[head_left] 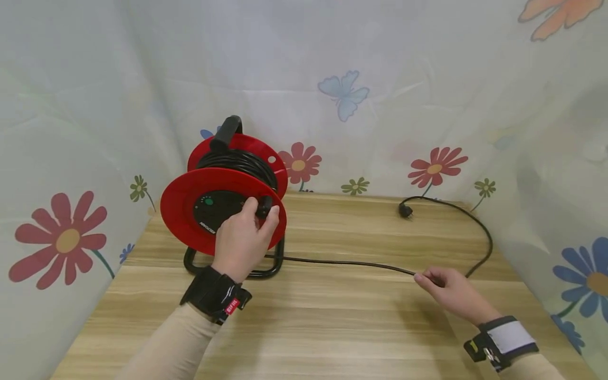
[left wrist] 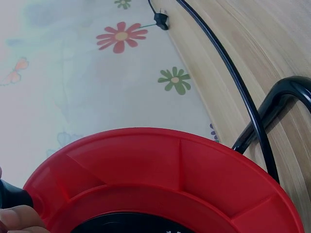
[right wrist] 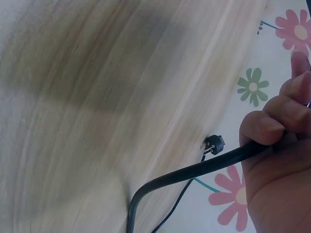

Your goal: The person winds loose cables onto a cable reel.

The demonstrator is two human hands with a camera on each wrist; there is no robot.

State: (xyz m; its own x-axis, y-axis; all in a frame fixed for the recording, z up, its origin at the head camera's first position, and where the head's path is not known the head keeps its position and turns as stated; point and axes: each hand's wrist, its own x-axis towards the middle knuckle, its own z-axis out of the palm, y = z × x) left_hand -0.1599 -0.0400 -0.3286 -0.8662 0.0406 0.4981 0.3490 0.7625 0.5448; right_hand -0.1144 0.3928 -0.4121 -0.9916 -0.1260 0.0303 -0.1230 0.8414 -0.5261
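A red cable reel (head_left: 182,211) with black cord (head_left: 239,161) wound on its drum stands at the left of the table on a black tube frame (head_left: 190,262). My left hand (head_left: 242,237) pinches the black crank knob (head_left: 267,206) on the reel's front disc; in the left wrist view its fingers (left wrist: 22,218) show at the knob. Out of the reel's lower side a black cable (head_left: 342,262) runs right across the table. My right hand (head_left: 448,290) grips that cable, which passes between thumb and curled fingers in the right wrist view. Beyond it, the cable loops back to a plug (head_left: 405,210).
The wooden table (head_left: 332,327) meets a white flowered cloth (head_left: 380,105) at its back and both sides. On top of the reel is a black carrying handle (head_left: 226,133). The plug lies near the table's back edge.
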